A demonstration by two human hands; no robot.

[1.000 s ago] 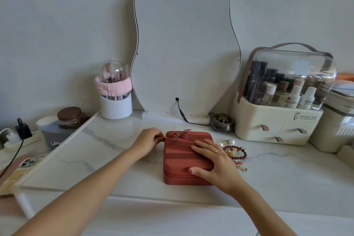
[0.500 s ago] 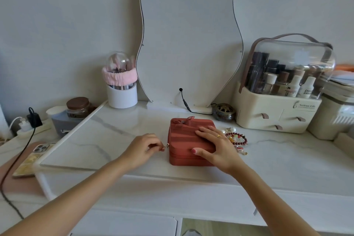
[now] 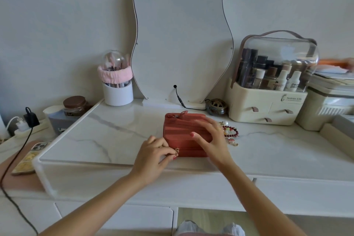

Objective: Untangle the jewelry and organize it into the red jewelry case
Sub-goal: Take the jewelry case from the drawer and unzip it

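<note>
White marble-look tabletop [image 3: 118, 140], veined grey.
On it: red jewelry case [image 3: 183, 126], tangled jewelry [image 3: 230, 133] just beside, wavy mirror [image 3: 182, 34], cosmetics organizer [image 3: 268, 107], brush cup [image 3: 117, 93].

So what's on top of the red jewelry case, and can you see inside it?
The right hand rests flat on the red jewelry case lid, beside a bow. The left hand pinches the zipper pull. The case is closed, so its inside is hidden.

left hand [image 3: 151, 156]: moved from the back-left corner to the front-left corner of the closed red striped fabric jewelry case [image 3: 184, 134]
small gold zipper pull [image 3: 176, 151]: travelled with it, pinched
</note>
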